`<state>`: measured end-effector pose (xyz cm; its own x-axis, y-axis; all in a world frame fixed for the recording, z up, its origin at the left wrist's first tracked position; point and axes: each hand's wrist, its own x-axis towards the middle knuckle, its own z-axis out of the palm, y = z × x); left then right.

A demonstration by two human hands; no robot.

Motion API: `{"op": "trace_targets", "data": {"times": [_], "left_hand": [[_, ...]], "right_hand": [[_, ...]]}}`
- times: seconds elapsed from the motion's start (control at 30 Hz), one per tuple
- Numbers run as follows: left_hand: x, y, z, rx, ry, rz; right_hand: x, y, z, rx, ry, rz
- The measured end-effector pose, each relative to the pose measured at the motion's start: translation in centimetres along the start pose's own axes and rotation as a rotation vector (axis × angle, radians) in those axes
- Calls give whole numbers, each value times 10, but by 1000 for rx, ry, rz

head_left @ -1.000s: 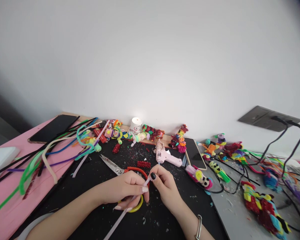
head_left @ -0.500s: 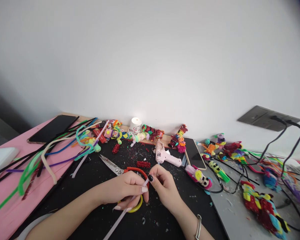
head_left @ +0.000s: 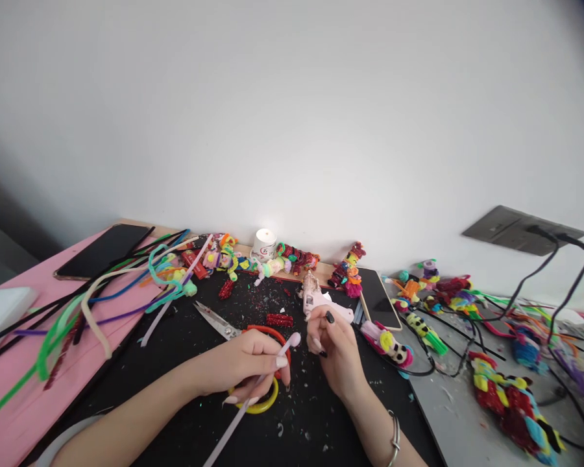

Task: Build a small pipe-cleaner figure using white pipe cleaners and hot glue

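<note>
My left hand (head_left: 253,366) pinches a pale lilac pipe cleaner (head_left: 231,431) between thumb and fingers. The stem's upper tip is curled into a small rounded end beyond the fingertips; its lower length trails toward the front edge. Just to the right, apart from that tip, my right hand (head_left: 338,347) is raised with loosely bent fingers and nothing visible in it. Behind the right fingers lies a pale pink glue gun (head_left: 338,311), partly covered. Scissors (head_left: 219,322) with red and yellow handles rest beneath my left hand, which hides part of them.
Colourful pipe cleaners (head_left: 97,298) and a dark phone (head_left: 100,251) lie on the left pink surface. A paper cup (head_left: 265,245) stands by the wall. Pipe-cleaner dolls (head_left: 511,402) and black cables (head_left: 571,311) spread across the right side. Another phone (head_left: 379,298) lies right of the glue gun.
My right hand has let go of the pipe cleaner's tip and moved right and slightly up. The curled tip now shows. My left hand has hardly moved.
</note>
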<state>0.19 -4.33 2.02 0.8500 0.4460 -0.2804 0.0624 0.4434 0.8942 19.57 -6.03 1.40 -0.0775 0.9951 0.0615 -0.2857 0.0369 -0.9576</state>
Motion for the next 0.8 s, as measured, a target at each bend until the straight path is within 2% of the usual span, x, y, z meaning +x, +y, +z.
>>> {"op": "trace_targets", "data": {"times": [0.13, 0.27, 0.37, 0.47, 0.63, 0.8], "left_hand": [[2, 0, -1, -44, 142, 74], [4, 3, -1, -86, 280, 144], [4, 4, -1, -83, 337, 174], [5, 3, -2, -82, 372, 200], [5, 3, -3, -102, 436, 231], [5, 4, -4, -86, 467, 241]], "right_hand": [[5, -3, -5, 21, 140, -68], [9, 1, -13, -19, 207, -119], [11, 4, -18, -125, 249, -165], [11, 4, -19, -143, 228, -161], [11, 3, -16, -42, 150, -58], [11, 5, -16, -180, 200, -35]]}}
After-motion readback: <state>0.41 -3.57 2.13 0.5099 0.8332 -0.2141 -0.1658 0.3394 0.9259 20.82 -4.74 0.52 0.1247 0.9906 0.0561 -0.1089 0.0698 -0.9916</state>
